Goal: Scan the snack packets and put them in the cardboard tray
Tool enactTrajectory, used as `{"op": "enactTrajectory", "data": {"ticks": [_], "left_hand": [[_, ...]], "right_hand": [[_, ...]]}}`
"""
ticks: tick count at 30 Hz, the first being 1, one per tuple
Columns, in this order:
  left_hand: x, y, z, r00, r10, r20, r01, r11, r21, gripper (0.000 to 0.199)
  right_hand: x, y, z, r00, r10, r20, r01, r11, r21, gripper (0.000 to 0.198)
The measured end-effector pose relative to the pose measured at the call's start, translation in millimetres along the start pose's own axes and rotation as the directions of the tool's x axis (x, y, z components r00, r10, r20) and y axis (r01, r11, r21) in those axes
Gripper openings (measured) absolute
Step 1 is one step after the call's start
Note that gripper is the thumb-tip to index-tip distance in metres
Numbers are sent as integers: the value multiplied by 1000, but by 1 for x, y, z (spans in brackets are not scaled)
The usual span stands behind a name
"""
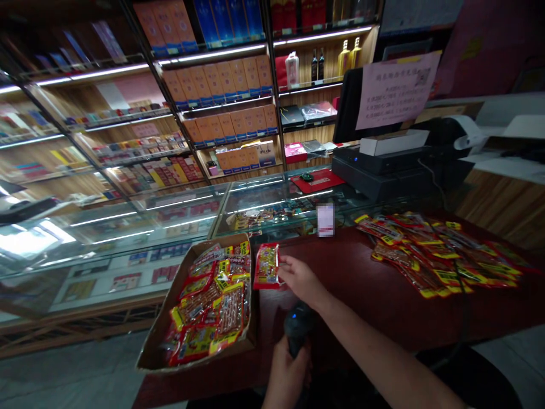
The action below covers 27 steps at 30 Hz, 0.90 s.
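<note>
My right hand point(298, 277) reaches in from the lower right and pinches the edge of a red and yellow snack packet point(267, 266). The packet is beside the right wall of an open cardboard box point(149, 346), which holds many similar packets point(232, 309). Below it, my left hand point(286, 369) is wrapped round the grip of a dark barcode scanner point(298, 324), on which a small blue light glows. The scanner's head points up toward the held packet. A loose pile of snack packets point(438, 250) lies at the right of the dark red table.
The dark red table point(340, 278) adjoins a glass display counter point(179, 221). On the counter stand a monitor point(349, 108) with a pink paper sign point(395, 91) and a black cash drawer point(392, 176). A mouse point(305, 177) lies on a red mat. Shelves with boxes point(230, 79) line the wall.
</note>
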<state>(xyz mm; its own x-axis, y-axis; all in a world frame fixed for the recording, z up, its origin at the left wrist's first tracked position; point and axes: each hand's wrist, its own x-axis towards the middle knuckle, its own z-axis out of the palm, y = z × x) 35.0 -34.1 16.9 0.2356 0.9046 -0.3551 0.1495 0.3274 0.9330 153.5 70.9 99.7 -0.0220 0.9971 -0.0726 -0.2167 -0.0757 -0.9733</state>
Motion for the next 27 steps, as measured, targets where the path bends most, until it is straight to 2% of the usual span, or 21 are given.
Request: {"op": "enactTrajectory", "data": {"ticks": [4, 6, 8, 9, 11, 13, 15, 16, 18, 20, 21, 23, 25, 27], "left_hand": [[2, -10, -1, 1000, 23, -1, -23, 999, -25, 34], [3, -12, -2, 999, 34, -5, -34, 999, -40, 35], [2, -12, -3, 999, 37, -4, -37, 999, -39, 35], [2, -11, -3, 999, 34, -1, -34, 999, -29, 34], [1, -9, -3, 1000, 25, -2, -25, 1000, 4, 34], [1, -6, -2, 1000, 13, -6, -13, 1000, 25, 35], [1, -6, -3, 1000, 0, -6, 0, 1000, 28, 37], [2, -6, -3, 1000, -2, -3, 2, 1000, 25, 37], [3, -9, -4, 1000, 8, -2, -8, 1000, 17, 38], [4, -13, -4, 1000, 27, -8, -27, 1000, 6, 39], [4, -14, -4, 999, 32, -12, -32, 999, 1, 39], [4, -15, -5, 999, 32, -19, -33, 999, -10, 38], [4, -13, -5, 1000, 22, -15, -23, 1000, -13, 38], [4, -10, -5, 1000, 9, -4, -9, 1000, -4, 37]], "right_hand": [[24, -5, 57, 982, 49, 182, -29, 994, -110, 35], [23, -3, 67, 977, 45, 207, -14, 989, -150, 40], [16, -2, 59, 981, -28, 192, 77, 964, -255, 43], [11, -2, 48, 982, -75, 174, 130, 934, -334, 42], [0, -5, 10, 985, -149, 81, 169, 813, -557, 37], [-9, -8, -44, 978, -187, -96, 52, 657, -752, 36], [-19, -7, -108, 931, -239, -275, -92, 575, -813, 48], [-24, -4, -140, 883, -267, -385, -196, 534, -822, 53], [-35, 8, -199, 727, -325, -605, -519, 315, -794, 56], [-46, 25, -239, 644, -325, -692, -677, 177, -714, 55], [-51, 35, -249, 632, -333, -700, -706, 126, -697, 55], [-60, 54, -248, 658, -383, -648, -689, 42, -724, 52], [-66, 69, -223, 715, -439, -545, -609, -6, -793, 50], [-71, 79, -187, 783, -450, -430, -484, -4, -875, 47]]}}
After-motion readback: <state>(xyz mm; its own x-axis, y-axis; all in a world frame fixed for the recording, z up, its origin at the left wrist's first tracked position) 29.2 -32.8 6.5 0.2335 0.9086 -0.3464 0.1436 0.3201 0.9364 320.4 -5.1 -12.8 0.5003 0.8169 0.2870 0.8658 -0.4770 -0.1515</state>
